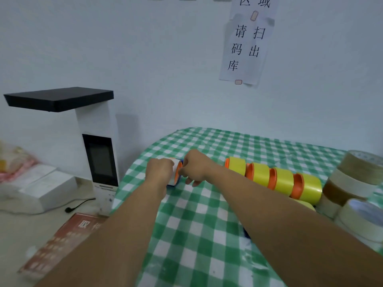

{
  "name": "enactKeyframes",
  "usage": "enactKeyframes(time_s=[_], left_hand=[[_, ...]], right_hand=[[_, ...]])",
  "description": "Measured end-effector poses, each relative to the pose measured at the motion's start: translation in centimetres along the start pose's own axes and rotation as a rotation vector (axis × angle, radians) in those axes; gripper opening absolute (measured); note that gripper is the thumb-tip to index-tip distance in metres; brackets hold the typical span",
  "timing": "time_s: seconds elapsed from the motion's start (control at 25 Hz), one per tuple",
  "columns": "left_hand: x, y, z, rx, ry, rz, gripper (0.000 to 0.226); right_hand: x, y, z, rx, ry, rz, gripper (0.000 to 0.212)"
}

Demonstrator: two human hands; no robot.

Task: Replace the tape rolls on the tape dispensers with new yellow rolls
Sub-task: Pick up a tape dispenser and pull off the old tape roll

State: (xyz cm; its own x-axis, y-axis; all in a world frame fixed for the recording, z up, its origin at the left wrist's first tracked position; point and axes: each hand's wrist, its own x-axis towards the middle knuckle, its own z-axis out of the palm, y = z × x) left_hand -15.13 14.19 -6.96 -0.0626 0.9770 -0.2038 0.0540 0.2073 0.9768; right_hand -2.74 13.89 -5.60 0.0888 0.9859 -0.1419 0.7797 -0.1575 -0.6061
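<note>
Green-checked tablecloth (196,235) with a tape dispenser (176,171) held at centre.

At 8 o'clock lies a red box (62,241). At centre the left hand (159,171) curls round the dispenser's white-roll end, while the right hand (196,167) grips its orange-hub side with bent fingers. Four yellow rolls (284,180) on orange cores lie in a row at 3 o'clock, with brownish tape rolls (350,175) just beside them. A paper notice (246,42) hangs at 1 o'clock.
</note>
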Motion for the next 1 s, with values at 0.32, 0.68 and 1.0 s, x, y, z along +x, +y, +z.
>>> enactKeyframes(time_s=[0.32,0.68,1.0], left_hand=[[1.0,-0.8,0.3,-0.13,0.019,-0.028,0.009],[-2.4,3.1,0.1,-0.435,-0.11,-0.05,0.029],[-8.6,6.9,3.1,-0.441,-0.218,0.098,0.026]], right_hand=[[0.8,-0.1,1.6,0.191,0.0,0.025,0.018],[-4.9,-1.3,-3.2,0.154,0.091,-0.268,0.009],[-13.2,0.2,-9.4,-0.184,0.25,-0.494,0.012]])
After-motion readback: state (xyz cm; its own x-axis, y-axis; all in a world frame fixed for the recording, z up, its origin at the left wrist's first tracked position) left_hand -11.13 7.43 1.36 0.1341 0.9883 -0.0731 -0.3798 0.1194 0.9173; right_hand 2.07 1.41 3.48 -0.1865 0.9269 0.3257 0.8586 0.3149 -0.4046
